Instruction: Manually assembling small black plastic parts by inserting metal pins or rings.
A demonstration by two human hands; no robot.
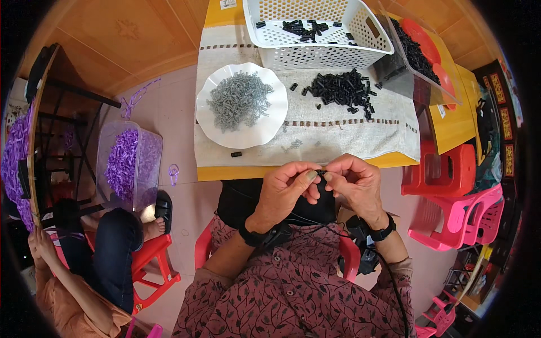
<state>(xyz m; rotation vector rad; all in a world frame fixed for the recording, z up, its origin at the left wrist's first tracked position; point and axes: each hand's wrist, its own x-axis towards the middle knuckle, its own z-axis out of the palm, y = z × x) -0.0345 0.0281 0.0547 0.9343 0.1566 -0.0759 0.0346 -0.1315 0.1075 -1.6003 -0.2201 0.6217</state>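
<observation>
A small black piece (322,173), off the near right of the white plate (248,138), is pinched by fingertips of the left hand (290,183) and the right hand (353,182), with a heap of black pieces (341,90) right of the plate and clear pieces (239,101) piled on it

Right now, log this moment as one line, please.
left hand: pinching small black piece; right hand: at same piece, grip unclear; plate: translucent pieces heaped; black pile: on cloth; white basket: black pieces inside

One scalloped plate (248,137); one white basket (315,58); two clear bins (145,183); two black wristbands (384,228).
</observation>
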